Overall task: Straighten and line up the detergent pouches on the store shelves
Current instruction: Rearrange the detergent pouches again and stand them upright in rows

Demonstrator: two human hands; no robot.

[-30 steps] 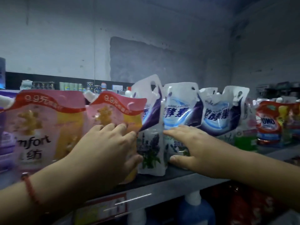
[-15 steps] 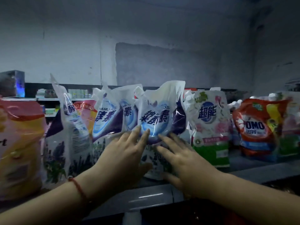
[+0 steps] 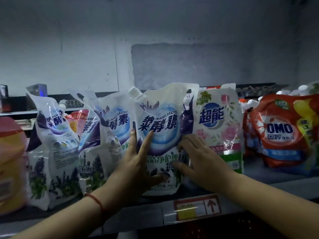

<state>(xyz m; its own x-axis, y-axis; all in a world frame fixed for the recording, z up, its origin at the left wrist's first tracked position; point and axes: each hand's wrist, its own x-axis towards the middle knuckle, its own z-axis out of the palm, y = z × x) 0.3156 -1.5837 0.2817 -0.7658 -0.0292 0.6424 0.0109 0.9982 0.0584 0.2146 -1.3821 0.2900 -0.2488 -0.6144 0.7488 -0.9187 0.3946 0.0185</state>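
A white and purple detergent pouch (image 3: 160, 118) with a screw spout stands upright at the middle of the shelf. My left hand (image 3: 136, 166) lies flat against its front left side, fingers straight and thumb low on the pouch. My right hand (image 3: 202, 163) holds the pouch's right edge, with the fingers curled round it and the thumb on the front. Two more pouches of the same kind, one (image 3: 117, 125) beside it and one (image 3: 57, 135) further left, lean at uneven angles.
A white floral pouch (image 3: 217, 121) stands just right of my right hand, and a red OMO pouch (image 3: 279, 133) beyond it. A pink and yellow pouch (image 3: 10, 161) sits at the far left. The shelf edge (image 3: 138, 216) carries a price label (image 3: 196, 207).
The view shifted right along the shelf. Both hands left the pink pouch and its neighbour and came together on the middle white and purple pouch, where the right fingers now curl round its edge.
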